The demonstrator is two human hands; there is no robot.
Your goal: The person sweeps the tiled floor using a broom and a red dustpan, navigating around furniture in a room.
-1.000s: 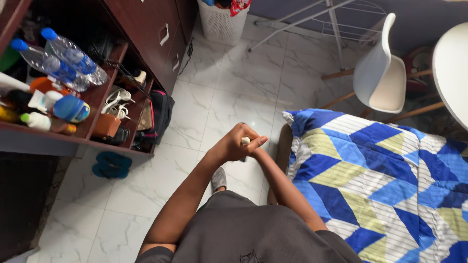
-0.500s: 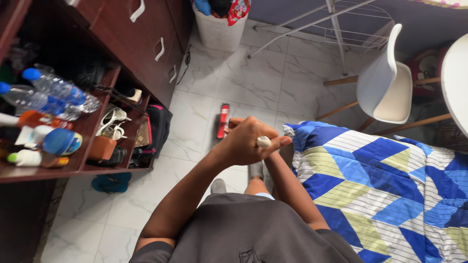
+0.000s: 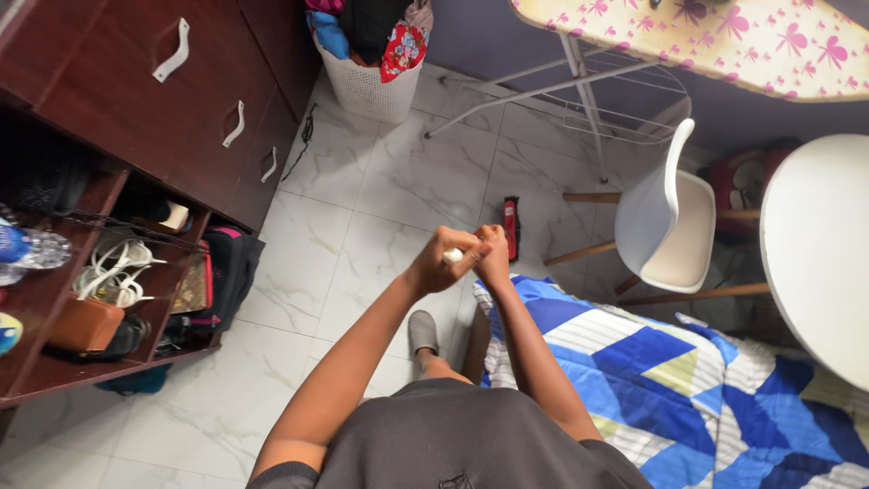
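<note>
Both hands were together above the floor (image 3: 380,208): left hand (image 3: 441,261) and right hand (image 3: 493,256) clamped on a pale handle end (image 3: 452,257), its red head (image 3: 511,226) resting on the floor beside the bed (image 3: 688,380).

**Open floor ahead, furniture on both sides**

The marble floor (image 3: 398,181) lies open straight ahead of the hands (image 3: 466,258), which meet above it; a lane runs from them toward the white laundry basket (image 3: 367,86) at the far wall. On the left, the dark cabinet (image 3: 181,100) with its drawers and cluttered open shelves (image 3: 109,290) closes that side, and a black bag (image 3: 231,272) leans out at its foot. On the right, the bed with a blue patterned cover (image 3: 688,380) reaches up to the hands. A red-and-black object (image 3: 511,226) lies on the floor just beyond them. Farther right, the white chair (image 3: 661,226), the round white bench (image 3: 815,244) and the ironing board (image 3: 715,36) with its metal legs crowd the corner.
</note>
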